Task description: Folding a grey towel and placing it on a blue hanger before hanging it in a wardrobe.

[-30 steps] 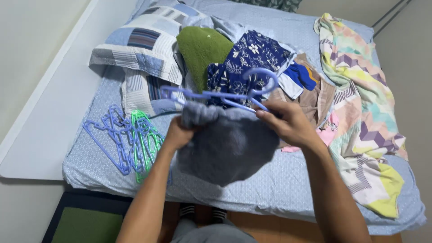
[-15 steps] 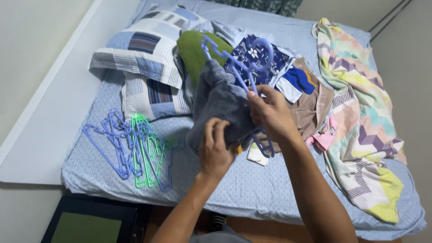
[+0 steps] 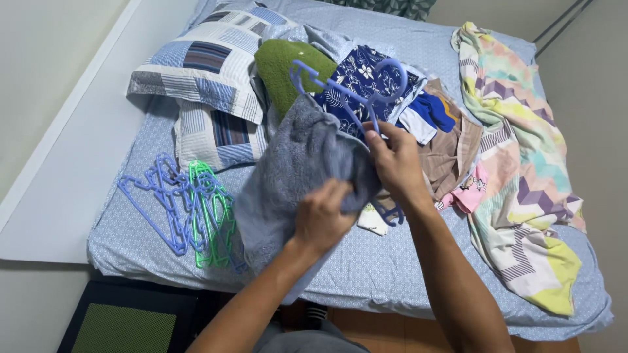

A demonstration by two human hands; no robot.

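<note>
A grey-blue towel (image 3: 288, 173) hangs over a blue plastic hanger (image 3: 353, 91) above the bed. My right hand (image 3: 392, 160) grips the hanger near its middle, tilted with the hook up and to the right. My left hand (image 3: 324, 219) pinches a fold of the towel just below and left of the right hand. The towel drapes down to the mattress on the left side.
A heap of blue and green hangers (image 3: 186, 209) lies on the bed (image 3: 405, 274) at the left. Patchwork pillows (image 3: 196, 75), a green cushion (image 3: 281, 65), a pile of clothes (image 3: 432, 131) and a pastel zigzag blanket (image 3: 530, 170) fill the far side. A dark mat (image 3: 124, 323) lies on the floor.
The hanger has tilted up from lying level, and the bunched towel has opened out and now drapes down to the left. My left hand moved right, close under the right hand.
</note>
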